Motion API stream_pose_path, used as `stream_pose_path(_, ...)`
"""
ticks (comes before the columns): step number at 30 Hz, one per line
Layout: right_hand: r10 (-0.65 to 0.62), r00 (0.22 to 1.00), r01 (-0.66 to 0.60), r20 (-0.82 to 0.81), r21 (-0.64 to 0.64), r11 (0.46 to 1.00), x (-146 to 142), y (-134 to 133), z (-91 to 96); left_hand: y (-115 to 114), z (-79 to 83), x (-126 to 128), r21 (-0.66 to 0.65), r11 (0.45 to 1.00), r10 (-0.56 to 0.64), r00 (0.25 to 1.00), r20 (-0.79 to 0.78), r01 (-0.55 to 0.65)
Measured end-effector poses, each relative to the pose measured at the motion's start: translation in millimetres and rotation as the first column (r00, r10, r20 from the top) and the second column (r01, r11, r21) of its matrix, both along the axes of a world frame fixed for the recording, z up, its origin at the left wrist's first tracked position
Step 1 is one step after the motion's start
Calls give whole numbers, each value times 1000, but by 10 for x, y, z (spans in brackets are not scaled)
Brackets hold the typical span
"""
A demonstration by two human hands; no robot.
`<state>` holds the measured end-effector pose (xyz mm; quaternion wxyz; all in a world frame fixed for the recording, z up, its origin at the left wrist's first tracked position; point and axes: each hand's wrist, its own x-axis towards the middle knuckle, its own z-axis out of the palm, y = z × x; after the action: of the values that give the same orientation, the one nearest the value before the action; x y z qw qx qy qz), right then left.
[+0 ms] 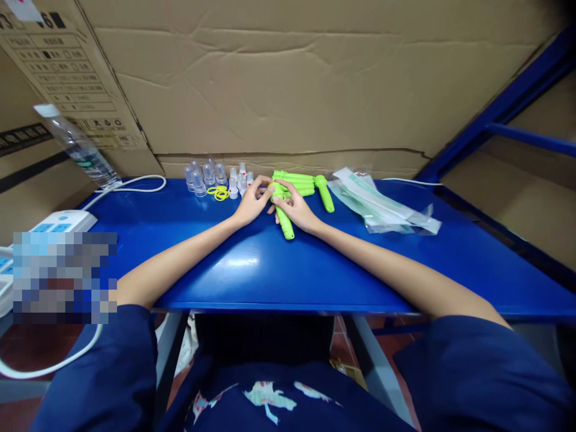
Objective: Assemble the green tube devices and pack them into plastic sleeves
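Observation:
At the middle of the table both of my hands are on a lime-green plastic handle with a rounded head (284, 223); its narrow end points toward me. My left hand (253, 203) closes thumb and fingers at the head from the left. On the right, my right hand (297, 207) wraps the upper part, its thumb lying along it. Just behind the hands lie several similar green handles (299, 178), and one more green handle (324, 193) rests apart to the right. Beyond my left hand stand small clear pieces with white bases (233, 186), some showing red.
Clear plastic cups (197, 180) and yellow rings (218, 192) sit left on the blue table (252, 276). A water bottle (81, 150), white cable (139, 185) and power strip (67, 221) are farther left. Plastic-wrapped strips (382, 201) lie right. Cardboard (279, 90) borders the back.

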<state>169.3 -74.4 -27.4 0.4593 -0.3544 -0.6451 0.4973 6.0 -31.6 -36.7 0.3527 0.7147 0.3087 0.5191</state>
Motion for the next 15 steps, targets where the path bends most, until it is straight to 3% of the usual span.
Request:
stream_pose_path(6, 2, 1000, -2, 6, -77, 997, -9, 135, -3, 33, -58, 10, -99, 995, 20, 998, 62, -14)
stream_pose_path(15, -28, 999, 26, -37, -51, 998, 4, 139, -90, 20, -76, -20, -163, 985, -39, 994, 102, 56)
